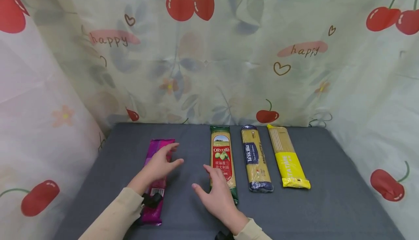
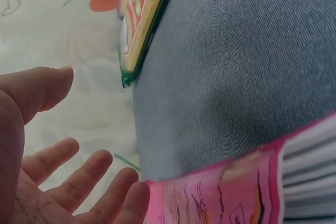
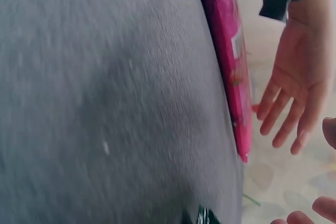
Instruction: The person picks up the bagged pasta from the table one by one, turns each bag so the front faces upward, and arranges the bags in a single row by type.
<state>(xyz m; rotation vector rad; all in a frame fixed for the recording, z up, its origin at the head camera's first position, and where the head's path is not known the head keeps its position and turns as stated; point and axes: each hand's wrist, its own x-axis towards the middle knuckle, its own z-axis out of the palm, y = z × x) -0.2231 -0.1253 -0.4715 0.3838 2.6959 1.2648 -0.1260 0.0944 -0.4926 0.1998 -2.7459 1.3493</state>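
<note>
My left hand (image 1: pixel 158 167) hovers over a magenta packet (image 1: pixel 153 211) at the left of the table, its fingers spread and holding nothing. In the left wrist view that packet (image 2: pixel 210 198) lies below the fingertips, showing a pink printed side. Nearer the middle, my right hand (image 1: pixel 220 198) is over the lower part of an Olivoilà pasta packet (image 1: pixel 221 142), red and gold with green ends. Its thumb and fingers are apart, with nothing between them. The right wrist view shows the left hand (image 3: pixel 299 72) beside the magenta packet (image 3: pixel 231 61), apart from it.
Right of the Olivoilà packet lie a blue-ended spaghetti packet (image 1: pixel 256 171) and a yellow pasta packet (image 1: pixel 289 163), side by side. All sit on a dark grey tabletop (image 1: pixel 193 211). A cherry-printed curtain (image 1: pixel 209 69) encloses the table's back and sides.
</note>
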